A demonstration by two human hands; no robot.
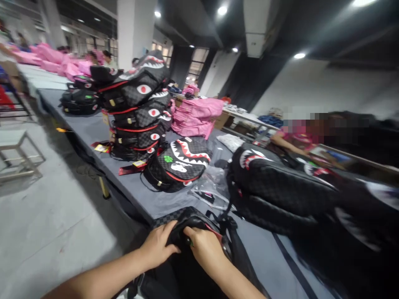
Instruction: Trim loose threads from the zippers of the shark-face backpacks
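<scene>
Both my hands grip a black checkered backpack [187, 265] at the near edge of a long grey table [124, 182]. My left hand [157, 245] is closed on its top left fold. My right hand [204, 247] is closed on the top beside it, fingers curled into the fabric. Just beyond lie a black backpack with a shark-mouth print [179, 164] and a bigger one lying flat [280, 191].
A tall stack of shark-mouth backpacks [139, 108] stands further along the table, with pink bags [196, 116] behind it. Clear plastic bags [212, 187] lie between the backpacks. A person in a pink top [296, 139] works across the table. A metal stool frame [18, 155] stands on the floor at left.
</scene>
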